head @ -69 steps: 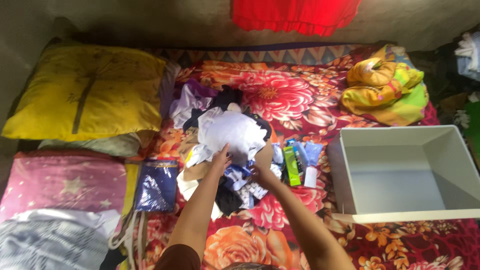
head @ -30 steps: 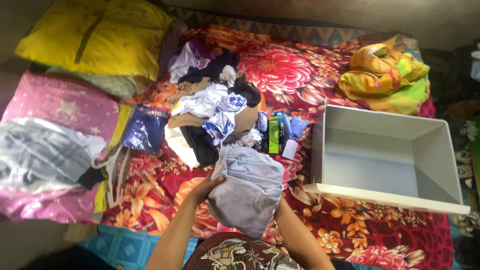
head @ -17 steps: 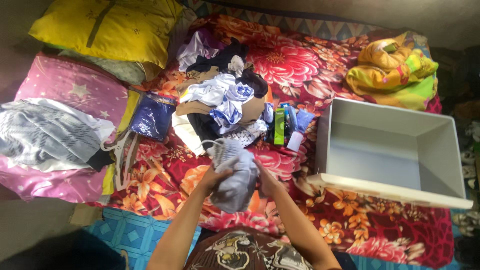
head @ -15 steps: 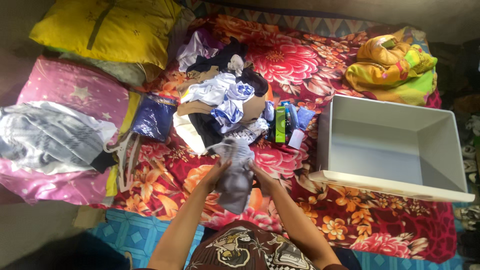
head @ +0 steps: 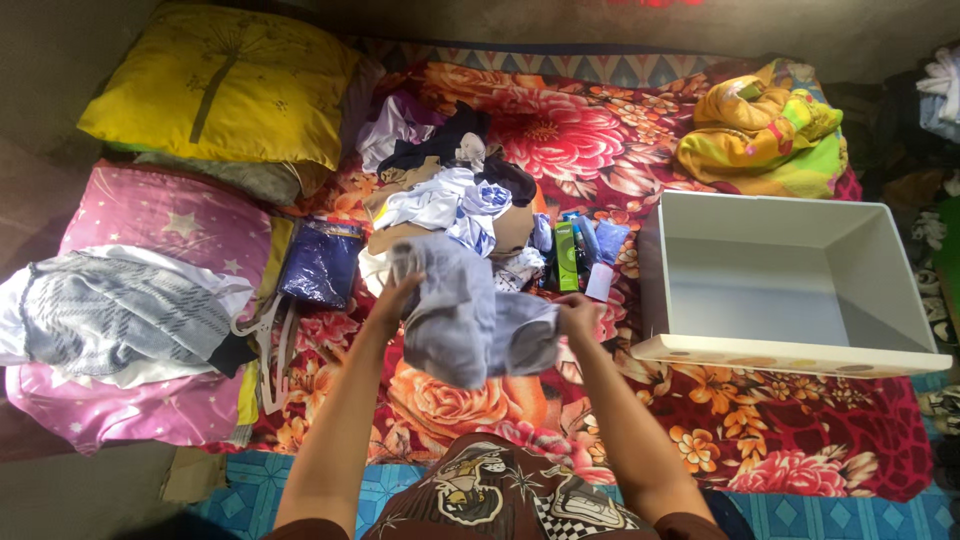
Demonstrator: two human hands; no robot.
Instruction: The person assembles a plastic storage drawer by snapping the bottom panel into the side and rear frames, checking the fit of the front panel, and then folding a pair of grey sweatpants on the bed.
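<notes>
The pale grey-blue garment [head: 470,320] is hanging in the air above the red floral bedspread [head: 760,420], stretched between both hands just in front of the heap of mixed clothes [head: 450,190]; the spread is lying wide under everything, the yellow pillow [head: 220,85] and the pink pillow [head: 150,215] are sitting at its left side, and the empty white bin [head: 790,290] is standing to the right, apart from the garment. The left hand [head: 397,296] is pinching an upper corner with fingers closed on the cloth; the right hand [head: 576,312] is gripping the opposite edge, its fingers curled tight into the fabric. The cloth is sagging and bunching in the middle, so a fold started from this hold is likely to be coming out crooked; a loose pinch at either corner could be letting that side drop onto the heap and tangling with it; a trailing hem could also be sweeping over the small tubes and bottles [head: 575,255] standing just beside the right hand and knocking them flat.
</notes>
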